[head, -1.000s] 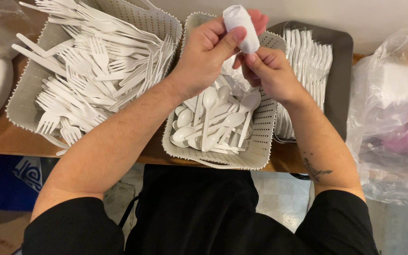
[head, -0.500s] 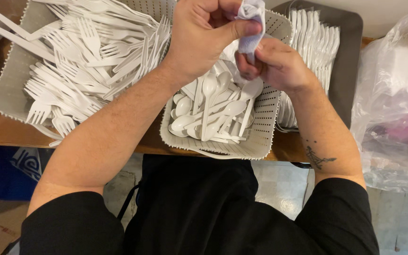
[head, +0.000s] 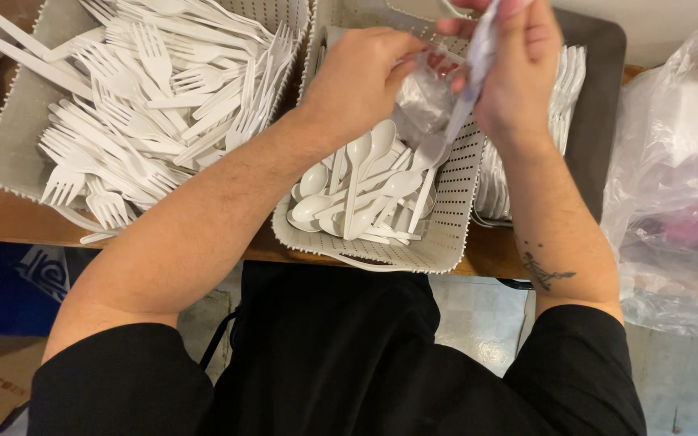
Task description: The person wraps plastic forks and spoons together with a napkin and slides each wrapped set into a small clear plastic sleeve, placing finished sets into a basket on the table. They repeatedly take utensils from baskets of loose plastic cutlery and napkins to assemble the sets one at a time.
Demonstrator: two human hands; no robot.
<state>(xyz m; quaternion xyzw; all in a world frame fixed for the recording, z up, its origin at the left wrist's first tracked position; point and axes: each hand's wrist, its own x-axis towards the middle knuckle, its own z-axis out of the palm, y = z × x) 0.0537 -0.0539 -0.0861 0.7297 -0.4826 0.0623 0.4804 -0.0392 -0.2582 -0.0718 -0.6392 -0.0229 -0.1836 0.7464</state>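
Both hands [head: 438, 81] grip a clear wrapper [head: 434, 97] over spoons [head: 357, 190].

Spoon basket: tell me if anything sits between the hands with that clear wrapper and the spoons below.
Nothing visible does. The left hand and right hand pinch the clear wrapper directly above the spoon basket. The spoons lie uncovered, with only open air beneath the wrapper.

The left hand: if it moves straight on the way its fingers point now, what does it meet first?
Most likely the crumpled clear plastic wrap at the left hand's fingertips, then the right hand holding the wrapped cutlery. Depth is unclear.
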